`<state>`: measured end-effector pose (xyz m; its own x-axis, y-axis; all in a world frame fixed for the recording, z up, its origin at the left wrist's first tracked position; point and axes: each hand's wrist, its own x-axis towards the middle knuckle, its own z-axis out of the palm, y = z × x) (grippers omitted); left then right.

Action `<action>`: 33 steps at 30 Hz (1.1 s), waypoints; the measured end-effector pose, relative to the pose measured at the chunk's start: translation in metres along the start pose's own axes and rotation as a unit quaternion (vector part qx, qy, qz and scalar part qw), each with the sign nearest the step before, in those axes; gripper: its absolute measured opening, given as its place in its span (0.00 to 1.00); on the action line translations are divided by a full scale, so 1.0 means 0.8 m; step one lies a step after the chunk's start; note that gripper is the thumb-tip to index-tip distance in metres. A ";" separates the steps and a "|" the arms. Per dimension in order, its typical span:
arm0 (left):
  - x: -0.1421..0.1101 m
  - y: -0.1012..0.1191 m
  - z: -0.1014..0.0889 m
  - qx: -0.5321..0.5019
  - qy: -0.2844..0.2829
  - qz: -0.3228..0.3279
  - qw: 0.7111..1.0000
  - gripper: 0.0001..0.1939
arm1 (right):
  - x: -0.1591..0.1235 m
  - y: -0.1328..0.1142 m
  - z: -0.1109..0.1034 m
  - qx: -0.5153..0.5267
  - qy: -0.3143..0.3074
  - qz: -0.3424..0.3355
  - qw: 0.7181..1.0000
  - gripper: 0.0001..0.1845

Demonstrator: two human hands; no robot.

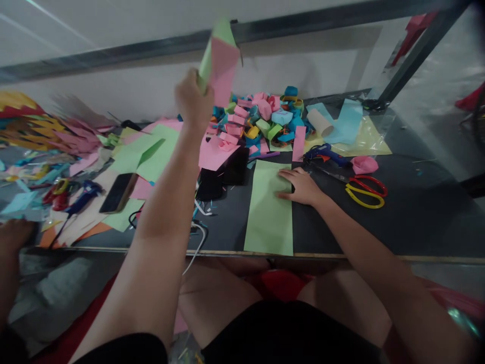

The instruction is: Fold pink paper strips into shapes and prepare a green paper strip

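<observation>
My left hand (194,98) is raised above the table, closed around folded coloured paper (223,63) that shows green and pink sides. The paper's upper end is blurred. Flat on the dark table, at its front edge, lies a green paper strip (270,217). The fingertips of my right hand (303,187) rest on the strip's right side, spread and gripping nothing. To the right of that hand are scissors (366,191) with red and yellow handles, a blue glue gun (328,154) and a pink paper piece (364,165).
A heap of small coloured paper pieces (261,119) is against the wall, beside a cardboard tube (320,122). On the left lie green sheets (146,151), a phone (118,193) and another blue glue gun (84,196). A white cable (200,237) hangs over the edge. Another person's hand (15,235) is at far left.
</observation>
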<state>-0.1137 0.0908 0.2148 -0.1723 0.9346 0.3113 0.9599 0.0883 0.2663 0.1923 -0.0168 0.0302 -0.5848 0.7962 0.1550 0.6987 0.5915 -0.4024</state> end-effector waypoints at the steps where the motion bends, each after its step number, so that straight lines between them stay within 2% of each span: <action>1: 0.003 0.002 -0.009 -0.006 0.057 -0.006 0.998 0.29 | 0.000 0.001 0.001 -0.004 0.000 0.003 1.000 0.51; 3: -0.002 0.012 -0.010 -0.011 0.129 0.017 0.991 0.26 | 0.001 0.003 0.003 -0.010 -0.001 0.008 1.000 0.52; 5: -0.019 0.026 0.011 0.003 0.103 0.085 0.991 0.25 | 0.001 0.003 0.004 -0.008 -0.003 0.011 1.000 0.52; 7: -0.044 0.043 0.048 0.026 0.014 0.190 0.981 0.24 | 0.001 0.002 0.003 -0.005 0.000 0.006 1.000 0.50; 9: -0.072 0.057 0.091 0.033 -0.079 0.246 0.965 0.24 | 0.000 0.001 0.001 -0.002 0.008 -0.005 1.000 0.48; 12: -0.101 0.072 0.145 0.044 -0.169 0.236 0.956 0.27 | -0.002 -0.001 -0.001 -0.003 0.016 -0.015 1.000 0.47; 14: -0.107 0.074 0.165 0.019 -0.189 0.217 0.958 0.34 | -0.003 -0.001 -0.002 -0.004 0.016 -0.015 1.000 0.46; 16: -0.103 0.067 0.170 -0.018 -0.215 0.201 0.955 0.42 | -0.003 0.000 -0.002 -0.005 0.014 -0.018 1.000 0.46; 18: -0.095 0.048 0.163 -0.056 -0.221 0.194 0.954 0.43 | -0.002 0.001 -0.001 -0.003 0.013 -0.020 1.000 0.46; 19: -0.091 0.034 0.157 -0.069 -0.205 0.186 0.958 0.41 | -0.002 0.001 -0.001 0.000 0.012 -0.018 1.000 0.46; 21: -0.087 0.001 0.142 -0.070 -0.130 0.144 0.979 0.34 | -0.002 0.001 0.000 0.007 0.010 -0.007 1.000 0.46; 23: -0.091 -0.032 0.130 -0.009 -0.088 0.042 0.995 0.36 | -0.002 0.002 0.001 0.013 0.004 0.005 1.000 0.48; 25: -0.104 -0.056 0.125 0.058 -0.142 -0.033 0.988 0.38 | -0.002 0.003 0.001 0.012 0.002 0.013 1.000 0.49; 26: -0.113 -0.063 0.126 0.079 -0.175 -0.044 0.980 0.36 | -0.002 0.003 0.002 0.010 0.004 0.016 1.000 0.49; 28: -0.133 -0.064 0.131 0.098 -0.201 -0.027 0.974 0.33 | -0.001 0.004 0.002 0.009 0.006 0.019 1.000 0.49; 33: -0.166 -0.028 0.136 0.100 -0.172 0.044 0.979 0.27 | -0.002 0.006 0.002 0.007 0.016 0.001 1.000 0.46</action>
<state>-0.0881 0.0021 0.0684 -0.0358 0.9993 -0.0106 0.9976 0.0364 0.0584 0.1959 -0.0152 0.0263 -0.5704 0.8007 0.1831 0.6937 0.5889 -0.4147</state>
